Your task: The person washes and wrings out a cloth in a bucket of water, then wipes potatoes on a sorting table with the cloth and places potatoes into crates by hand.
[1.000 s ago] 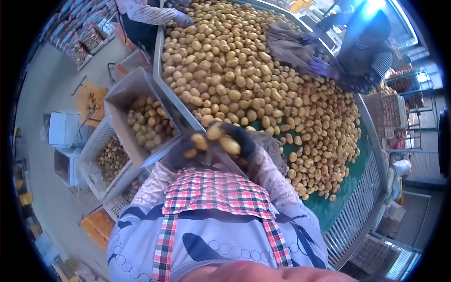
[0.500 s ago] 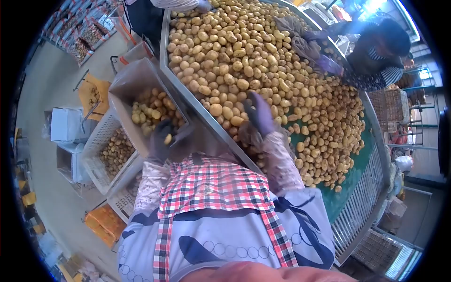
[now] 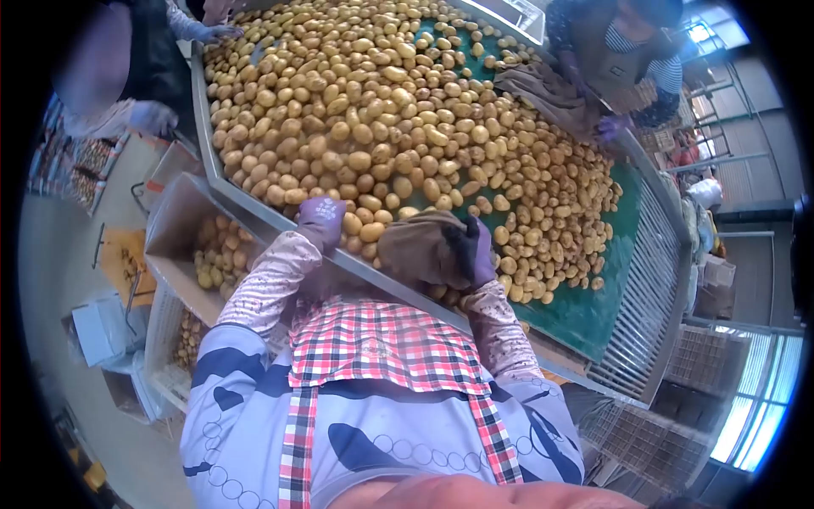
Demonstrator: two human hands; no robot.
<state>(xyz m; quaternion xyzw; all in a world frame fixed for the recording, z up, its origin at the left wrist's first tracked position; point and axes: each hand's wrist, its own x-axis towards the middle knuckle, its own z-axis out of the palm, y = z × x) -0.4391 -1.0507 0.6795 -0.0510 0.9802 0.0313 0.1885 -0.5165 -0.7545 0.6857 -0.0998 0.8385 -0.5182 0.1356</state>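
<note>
Many potatoes (image 3: 356,127) lie heaped on the metal-rimmed sorting table (image 3: 254,219). At its near edge, my left hand (image 3: 320,222) in a purple glove reaches among the potatoes. Its back faces me and the fingers are hidden, so its grip is unclear. My right hand (image 3: 476,253), gloved in purple with dark fingers, is closed at the right end of a bunched brown cloth (image 3: 415,246). The cloth rests on potatoes by the near rim.
On the left stand an open cardboard box (image 3: 182,254) with potatoes inside and a white plastic crate (image 3: 161,343). Across the table is a co-worker (image 3: 623,64) beside another brown cloth (image 3: 551,97). Another person's gloved hand (image 3: 153,117) shows upper left. Slatted rollers (image 3: 649,288) lie right.
My left hand has moved from the cardboard box, where it held a potato, to the table's near edge. My right hand has come back from the pile to the brown cloth. The view has shifted.
</note>
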